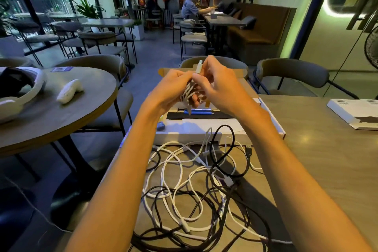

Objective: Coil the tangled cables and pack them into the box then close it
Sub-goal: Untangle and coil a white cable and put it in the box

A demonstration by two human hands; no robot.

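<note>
Cables in two lots. One white coil (190,93) held up in the air over the open box (180,138), between both hands, loops bunched tight, a short loose end hanging down toward the box. Left hand (169,90) wrapped about the loops, fingers (183,77) curled round them from the left side. Right hand (223,90) on the other side, fingers (209,64) bent and pinching the same cable just under its white plug (198,68), plug end sticking straight up above the knuckles. Both hands closed on that one coil.

Tangled heap (192,182) of the rest, white and black cables crossed over one another, loose on the desk (319,155) between the two forearms, on the near side of the box. A few loops propped up against the box's front wall. Black USB plug (248,150) at the right edge of the heap, just beside the box's near right corner.

Box white, low and wide, lid (243,84) of brown card folded back on the far side. Inside: blue pens (199,112) on a black strip (214,116), pale lining nearer the front, a small blue item (161,125) at the left end, kind not clear.

Farther right on the same desk, well apart from the box, a flat white carton (347,111). Off to the left, a round desk (67,121) bearing a white headset (18,98) and a white controller (69,92), near each other but apart. Grey chairs (290,74) drawn up on the far side.
</note>
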